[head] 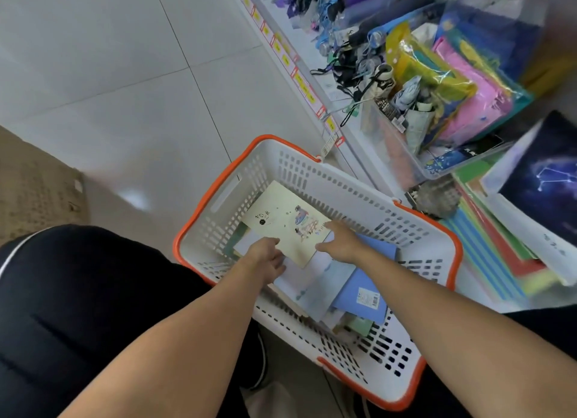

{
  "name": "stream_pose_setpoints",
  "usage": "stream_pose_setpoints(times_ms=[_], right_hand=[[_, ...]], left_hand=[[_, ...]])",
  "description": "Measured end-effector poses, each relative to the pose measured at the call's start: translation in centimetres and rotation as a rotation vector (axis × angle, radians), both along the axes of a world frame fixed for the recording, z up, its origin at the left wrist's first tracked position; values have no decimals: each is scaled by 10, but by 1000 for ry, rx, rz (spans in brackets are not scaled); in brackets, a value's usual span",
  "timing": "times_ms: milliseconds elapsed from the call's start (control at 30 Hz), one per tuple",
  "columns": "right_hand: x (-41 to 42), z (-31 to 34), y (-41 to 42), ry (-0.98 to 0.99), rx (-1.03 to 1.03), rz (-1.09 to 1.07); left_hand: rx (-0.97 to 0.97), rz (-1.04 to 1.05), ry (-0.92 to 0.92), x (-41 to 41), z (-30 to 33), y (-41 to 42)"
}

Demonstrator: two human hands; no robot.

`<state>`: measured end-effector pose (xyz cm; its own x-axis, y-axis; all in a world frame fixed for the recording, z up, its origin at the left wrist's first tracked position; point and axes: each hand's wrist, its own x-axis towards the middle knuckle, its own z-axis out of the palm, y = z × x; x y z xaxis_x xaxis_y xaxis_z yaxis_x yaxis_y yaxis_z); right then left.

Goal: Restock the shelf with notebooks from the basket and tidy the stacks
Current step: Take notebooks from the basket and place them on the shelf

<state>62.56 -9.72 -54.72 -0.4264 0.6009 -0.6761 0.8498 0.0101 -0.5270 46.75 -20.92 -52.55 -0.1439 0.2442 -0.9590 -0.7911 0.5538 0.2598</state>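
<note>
Cream notebook point(285, 222) lies atop the pile in the basket point(315, 170), long axis slanting away-left to near-right. Left hand point(270, 258) pinches its near-left edge; right hand point(342, 241) rests fingers flat on its right corner. Shelf point(352, 136) right, beyond basket.

Pale tiled floor point(109, 83) across the upper left, crossed by thin dark grout lines. Brown woven mat point(34, 186) at the left edge, its corner reaching onto the tiles. Row of yellow and red price tags point(282, 56) along a front rail, running from the top centre down toward the middle. Folded umbrellas point(368, 17) in purple, blue and black, heaped along the top, straps trailing. Clear plastic bin point(415, 158) near the right edge, filled with yellow and pink zip pouches point(452, 89). Dark trouser leg point(71, 308) at the lower left.
</note>
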Motion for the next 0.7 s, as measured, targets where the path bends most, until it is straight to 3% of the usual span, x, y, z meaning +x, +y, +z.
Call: stream_pose_setpoints(times_ms=[133,267,400,533,600,700], right_hand=[[9,-3,0,-10,75,75],[12,-5,-17,69,81,-114],[12,-1,-34,105,-26,-260],[10,32,-25,342,-143,-604],[9,62,-7,499,-303,-770],[17,116,19,614,-338,-708]], left_hand=[[-34,-35,41,-7,-6,-1],[-10,-125,33,-5,-8,0],[130,-220,162,8,1,5],[318,-276,295,12,27,10],[409,-306,335,2,49,17],[531,-382,363,-21,89,33]])
